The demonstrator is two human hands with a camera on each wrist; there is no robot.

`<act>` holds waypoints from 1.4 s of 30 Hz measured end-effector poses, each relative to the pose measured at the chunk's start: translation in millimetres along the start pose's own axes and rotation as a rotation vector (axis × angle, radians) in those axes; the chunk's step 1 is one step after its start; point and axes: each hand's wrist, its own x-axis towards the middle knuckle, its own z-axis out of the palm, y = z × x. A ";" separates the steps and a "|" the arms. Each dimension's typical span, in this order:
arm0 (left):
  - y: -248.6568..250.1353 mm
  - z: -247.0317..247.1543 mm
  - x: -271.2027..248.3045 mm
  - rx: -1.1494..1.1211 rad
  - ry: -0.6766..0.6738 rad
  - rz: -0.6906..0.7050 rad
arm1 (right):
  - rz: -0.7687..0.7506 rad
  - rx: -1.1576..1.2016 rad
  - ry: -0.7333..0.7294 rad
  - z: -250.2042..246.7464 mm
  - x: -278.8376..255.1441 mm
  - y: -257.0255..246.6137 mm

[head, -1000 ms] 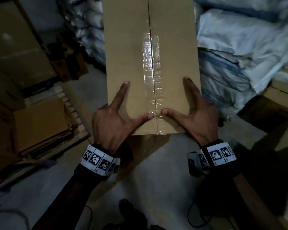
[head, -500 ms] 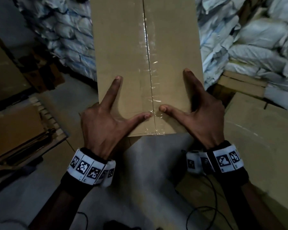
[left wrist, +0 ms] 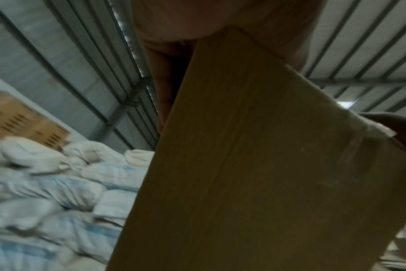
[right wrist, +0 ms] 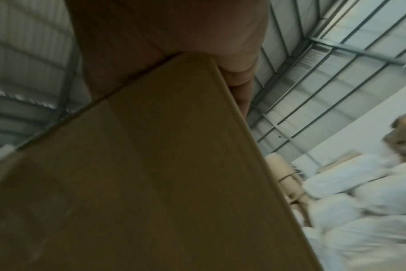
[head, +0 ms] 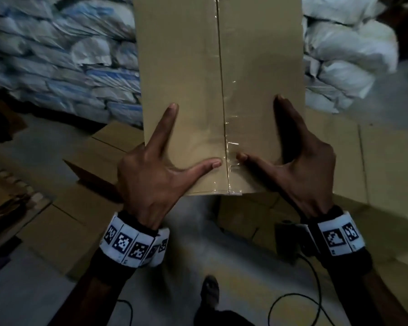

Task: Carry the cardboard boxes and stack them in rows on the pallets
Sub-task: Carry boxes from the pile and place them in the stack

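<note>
A long brown cardboard box [head: 198,78] with a clear tape seam down its top is held up off the floor in front of me. My left hand [head: 151,175] grips its near left corner, with index finger and thumb spread flat on top and the other fingers hidden under the edge. My right hand [head: 302,175] holds the near right corner the same way. The left wrist view shows the box [left wrist: 255,174] from below against my left palm [left wrist: 174,27]. In the right wrist view the box [right wrist: 139,183] fills the frame under my right palm [right wrist: 174,23].
Cardboard boxes lie in rows low down on the right [head: 351,161] and on the left [head: 57,222], with a strip of grey floor [head: 198,243] between them. Stacked sacks [head: 57,62] rise behind on the left, and white sacks [head: 346,50] on the right. A cable [head: 311,290] trails below.
I have carried the box forward and turned right. The laid boxes now lie under and beside it, and the sacks are closer. Both hands keep the same hold.
</note>
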 end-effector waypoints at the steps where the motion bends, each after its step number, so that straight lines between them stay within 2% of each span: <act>1: 8.7 -0.6 -12.3 -0.001 -0.017 0.006 | 0.014 -0.023 -0.002 -13.1 -14.3 1.9; 5: 57.3 0.5 -67.0 -0.109 -0.126 0.071 | 0.105 -0.103 0.016 -78.9 -76.9 15.5; 10: 120.7 7.7 -113.1 -0.223 -0.194 0.153 | 0.217 -0.148 0.031 -155.6 -134.2 36.4; 17: 240.8 45.2 -173.3 -0.189 -0.283 0.248 | 0.286 -0.254 0.110 -269.4 -196.6 101.3; 24: 413.1 132.5 -250.8 -0.284 -0.353 0.321 | 0.390 -0.287 0.215 -422.2 -253.3 219.7; 30: 551.7 212.0 -303.4 -0.342 -0.491 0.364 | 0.512 -0.335 0.253 -550.2 -284.0 309.2; 35: 628.2 267.5 -322.0 -0.355 -0.591 0.359 | 0.604 -0.357 0.272 -608.7 -290.8 371.1; 42: 694.8 364.8 -322.1 -0.484 -0.669 0.364 | 0.712 -0.428 0.249 -649.0 -269.0 456.2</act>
